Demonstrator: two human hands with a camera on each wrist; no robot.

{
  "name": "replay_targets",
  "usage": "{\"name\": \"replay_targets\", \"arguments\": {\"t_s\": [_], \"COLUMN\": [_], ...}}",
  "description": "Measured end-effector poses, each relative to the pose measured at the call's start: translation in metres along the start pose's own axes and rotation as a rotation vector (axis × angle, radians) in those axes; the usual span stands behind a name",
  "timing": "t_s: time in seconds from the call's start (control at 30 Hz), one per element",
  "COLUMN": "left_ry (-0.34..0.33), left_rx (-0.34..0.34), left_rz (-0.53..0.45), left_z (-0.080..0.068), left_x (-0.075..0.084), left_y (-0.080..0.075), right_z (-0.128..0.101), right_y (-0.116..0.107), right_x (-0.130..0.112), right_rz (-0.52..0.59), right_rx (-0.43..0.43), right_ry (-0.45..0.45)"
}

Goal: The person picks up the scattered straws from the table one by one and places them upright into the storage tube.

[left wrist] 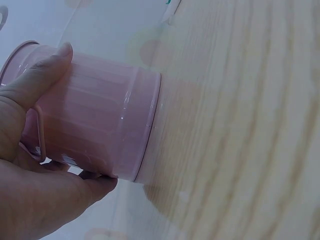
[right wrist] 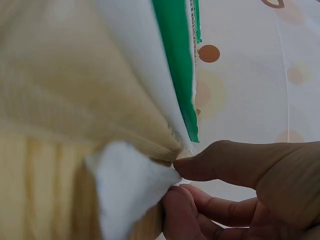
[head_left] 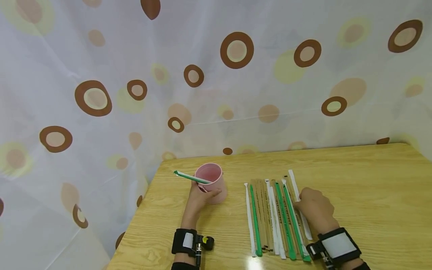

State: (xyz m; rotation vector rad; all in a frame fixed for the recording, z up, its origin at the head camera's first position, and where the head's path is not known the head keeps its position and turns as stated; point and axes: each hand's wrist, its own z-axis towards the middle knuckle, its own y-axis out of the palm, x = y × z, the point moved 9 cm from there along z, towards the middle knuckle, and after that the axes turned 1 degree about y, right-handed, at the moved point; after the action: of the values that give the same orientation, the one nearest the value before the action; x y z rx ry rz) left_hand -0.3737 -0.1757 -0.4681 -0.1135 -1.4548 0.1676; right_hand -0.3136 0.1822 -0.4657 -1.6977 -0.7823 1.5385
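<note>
Cup (head_left: 211,182): pink, ribbed, upright on the tabletop (head_left: 354,176), left of middle. My left hand (head_left: 200,198) wraps it, thumb along one side and fingers (left wrist: 97,185) round the other, the thin wire handle (left wrist: 40,135) lying against my palm. I judge the grip is there to keep a light cup from tipping or sliding.

Straw in cup (head_left: 190,177): one wrapped straw, green and white, lower end inside the cup, leaning over the rim to the left, its free end past the tabletop's edge. It leans because the cup is much shorter than the straw.

Straw row (head_left: 273,217): wrapped straws lying flat side by side, right of the cup, running near to far. Wrappers are mixed: white, green and white, plain brown paper. Laid parallel, each can be taken singly.

White straw (head_left: 298,202): at the right edge of the row, under my right hand (head_left: 315,208). In the right wrist view my thumb (right wrist: 225,162) and a fingertip are pressed together on a corner of white wrapper paper (right wrist: 132,187), lifting it off the wood. Pinching the flat paper end looks the easiest way to raise a thin thing from a smooth top.

Backdrop: pale curtain (head_left: 168,75) with brown and yellow rings, hung behind the far and left edges.
</note>
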Motion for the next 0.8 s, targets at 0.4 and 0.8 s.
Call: {"name": "replay_targets", "arguments": {"t_s": [0.4, 0.8], "left_ry": [0.003, 0.007], "left_rx": [0.008, -0.002], "left_rz": [-0.007, -0.006], "left_z": [-0.0015, -0.0009], "left_x": [0.0013, 0.0018], "left_y": [0.0001, 0.0007], "right_z": [0.0037, 0.0042], "right_y": [0.0026, 0.0007], "right_x": [0.0035, 0.0039], "right_rz": [-0.014, -0.015], "right_rx": [0.008, 0.0], "right_ry": [0.039, 0.058]}}
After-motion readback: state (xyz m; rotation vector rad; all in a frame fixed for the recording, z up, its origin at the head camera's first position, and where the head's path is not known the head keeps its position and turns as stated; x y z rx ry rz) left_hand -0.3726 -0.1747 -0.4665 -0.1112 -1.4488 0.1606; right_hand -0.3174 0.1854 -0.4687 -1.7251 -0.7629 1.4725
